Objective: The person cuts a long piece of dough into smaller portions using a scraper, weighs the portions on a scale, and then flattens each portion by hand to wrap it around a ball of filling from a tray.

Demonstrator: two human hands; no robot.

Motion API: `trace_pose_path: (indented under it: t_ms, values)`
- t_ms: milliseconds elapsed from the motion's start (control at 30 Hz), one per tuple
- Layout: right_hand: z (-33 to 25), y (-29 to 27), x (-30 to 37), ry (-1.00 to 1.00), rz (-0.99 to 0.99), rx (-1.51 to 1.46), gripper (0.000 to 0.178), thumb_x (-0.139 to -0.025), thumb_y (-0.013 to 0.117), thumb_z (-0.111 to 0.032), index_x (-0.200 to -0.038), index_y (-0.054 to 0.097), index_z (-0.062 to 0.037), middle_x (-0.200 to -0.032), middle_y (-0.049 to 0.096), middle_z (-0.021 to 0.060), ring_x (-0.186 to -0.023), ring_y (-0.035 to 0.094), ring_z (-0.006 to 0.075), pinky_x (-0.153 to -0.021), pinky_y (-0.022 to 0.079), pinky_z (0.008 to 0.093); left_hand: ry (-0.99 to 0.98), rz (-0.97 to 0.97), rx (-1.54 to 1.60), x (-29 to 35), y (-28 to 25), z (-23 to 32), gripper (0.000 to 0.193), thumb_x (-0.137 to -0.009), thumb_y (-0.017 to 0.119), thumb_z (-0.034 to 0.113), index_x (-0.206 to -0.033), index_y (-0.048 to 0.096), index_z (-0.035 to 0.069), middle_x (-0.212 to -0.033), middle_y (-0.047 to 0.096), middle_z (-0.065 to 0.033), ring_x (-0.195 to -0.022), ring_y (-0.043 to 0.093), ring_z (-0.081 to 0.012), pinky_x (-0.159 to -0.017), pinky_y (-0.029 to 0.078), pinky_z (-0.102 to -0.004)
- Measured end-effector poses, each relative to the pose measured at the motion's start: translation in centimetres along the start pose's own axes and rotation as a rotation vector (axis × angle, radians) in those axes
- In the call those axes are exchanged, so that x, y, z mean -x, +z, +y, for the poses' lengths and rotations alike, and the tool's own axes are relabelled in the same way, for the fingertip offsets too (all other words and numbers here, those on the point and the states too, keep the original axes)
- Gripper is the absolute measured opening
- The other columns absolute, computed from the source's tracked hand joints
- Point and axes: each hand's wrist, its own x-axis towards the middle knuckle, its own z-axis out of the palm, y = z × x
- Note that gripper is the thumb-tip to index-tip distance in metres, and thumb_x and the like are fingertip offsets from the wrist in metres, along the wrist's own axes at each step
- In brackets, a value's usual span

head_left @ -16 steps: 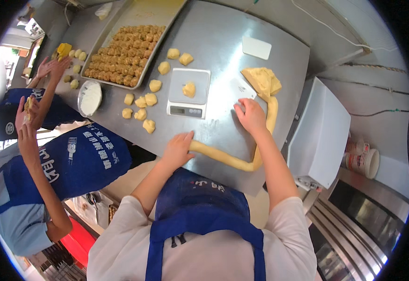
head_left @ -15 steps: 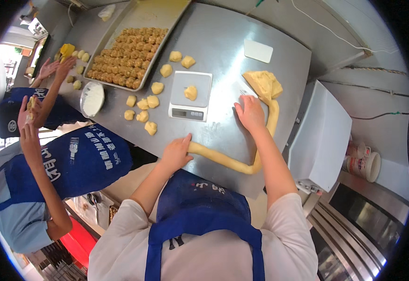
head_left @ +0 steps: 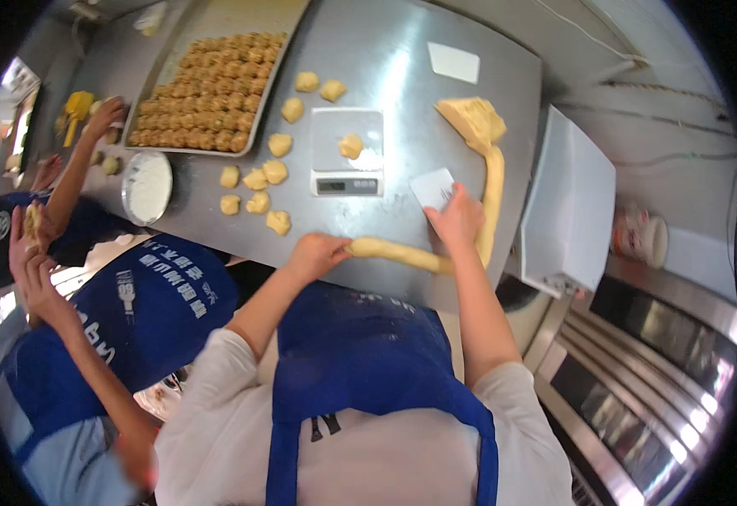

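Observation:
A long rope of pale yellow dough (head_left: 398, 255) runs along the near table edge, then bends away on the right toward a big dough lump (head_left: 472, 123). My left hand (head_left: 319, 256) has its fingers closed on the rope's left end. In my right hand (head_left: 461, 218) is a white dough scraper (head_left: 432, 187), held just above the near stretch of rope and apart from it. Beyond my hands stands a digital kitchen scale (head_left: 348, 181), with one small dough piece (head_left: 350, 146) on its plate. Several loose dough pieces (head_left: 275, 172) lie left of the scale.
A large metal tray (head_left: 260, 110) of brown filling balls stands at the far left, beside a bowl of white powder (head_left: 147, 187). Another white scraper (head_left: 453, 62) lies at the back of the steel table (head_left: 402, 67). Two co-workers in blue aprons (head_left: 149, 308) work at the left.
My right hand has brought the scraper away from the dough lump, nearer to me and toward the rope's near stretch. My left fingers have closed in on the rope's end. The view has shifted slightly.

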Motion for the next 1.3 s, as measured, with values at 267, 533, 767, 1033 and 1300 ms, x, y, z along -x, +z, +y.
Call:
trace_pose_path:
  t_ms: [267, 533, 767, 1033, 1300]
  values:
    - [1.1, 0.8, -0.3, 0.166, 0.102, 0.144, 0.084, -0.057, 0.089, -0.049, -0.122, 0.058, -0.0059, -0.114, 0.066, 0.0162, -0.107, 0.063, 0.0344, -0.092, 0.051, 0.0420, 0.042, -0.094, 0.239, -1.7, -0.1, -2.2, 0.033, -0.080, 0.078, 0.033, -0.105, 0.075, 0.011, -0.084, 0.073, -0.0098, -0.076, 0.071, -0.0259, -0.070, 0.055, -0.0361]
    - [-5.8, -1.8, 7.2, 0.184, -0.101, -0.538, 0.042, -0.089, 0.061, -0.037, -0.105, 0.065, 0.0018, -0.099, 0.068, 0.0249, -0.094, 0.066, 0.0408, -0.084, 0.050, 0.0499, 0.081, -0.093, 0.228, -1.9, -0.4, -2.9, 0.034, -0.080, 0.077, 0.032, -0.107, 0.075, 0.012, -0.086, 0.074, -0.0098, -0.075, 0.071, -0.0264, -0.070, 0.056, -0.0359]
    - [-10.2, 4.5, 15.7, -0.118, -0.173, -0.234, 0.024, -0.090, 0.048, -0.016, -0.095, 0.061, 0.0038, -0.090, 0.067, 0.0289, -0.083, 0.066, 0.0446, -0.075, 0.053, 0.0537, 0.188, -0.064, 0.093, -2.3, -0.8, -2.7, 0.025, -0.081, 0.074, 0.031, -0.098, 0.077, 0.013, -0.082, 0.073, -0.0100, -0.072, 0.069, -0.0287, -0.067, 0.055, -0.0393]
    - [-11.0, 5.2, 13.7, -0.079, -0.333, -0.216, 0.024, -0.090, 0.047, -0.015, -0.102, 0.056, 0.0041, -0.090, 0.066, 0.0317, -0.086, 0.066, 0.0464, -0.079, 0.052, 0.0544, 0.122, -0.087, 0.061, -2.0, -1.5, -1.7, 0.022, -0.081, 0.073, 0.030, -0.096, 0.077, 0.014, -0.082, 0.072, -0.0106, -0.075, 0.068, -0.0310, -0.068, 0.054, -0.0411]
    - [-7.0, 3.5, 13.0, 0.091, -0.108, -0.676, 0.041, -0.091, 0.050, -0.023, -0.120, 0.057, 0.0055, -0.104, 0.066, 0.0310, -0.096, 0.064, 0.0477, -0.086, 0.049, 0.0518, -0.207, 0.335, 0.424, -9.9, -7.7, -2.1, 0.027, -0.084, 0.073, 0.031, -0.097, 0.077, 0.008, -0.083, 0.074, -0.0116, -0.073, 0.071, -0.0230, -0.068, 0.054, -0.0322]
